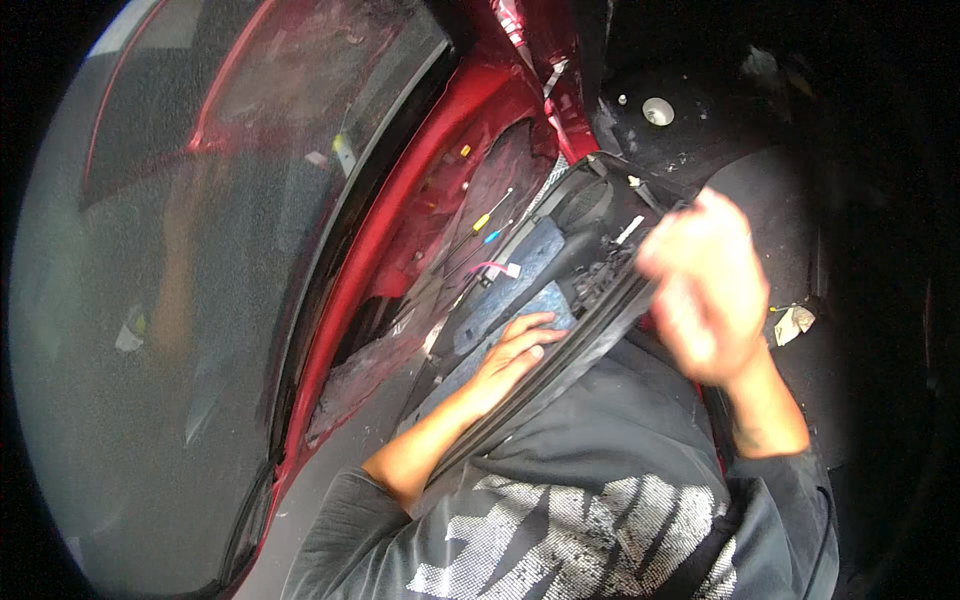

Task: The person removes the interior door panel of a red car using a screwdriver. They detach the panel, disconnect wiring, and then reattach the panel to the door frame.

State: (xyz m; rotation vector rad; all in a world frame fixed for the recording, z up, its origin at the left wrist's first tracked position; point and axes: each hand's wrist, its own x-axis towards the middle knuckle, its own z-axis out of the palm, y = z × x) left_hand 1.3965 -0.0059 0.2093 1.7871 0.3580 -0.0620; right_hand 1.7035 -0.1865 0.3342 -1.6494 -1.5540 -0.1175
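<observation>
One red door (410,165) stood to the left. One dark panel (600,322) lay slanted against the torso. Two hands: the right hand (708,285), blurred and curled at the panel's upper end, grip undeterminable; the left hand (512,360), unclenched, fingers on the panel. At least two blue-grey pads (533,262); one white connector (513,270).

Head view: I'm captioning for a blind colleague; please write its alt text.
A person's left hand lies against a long black trim panel with blue padding; the blurred right hand is by its upper end, contact unclear. To the left is a red metal car door with window glass.
</observation>
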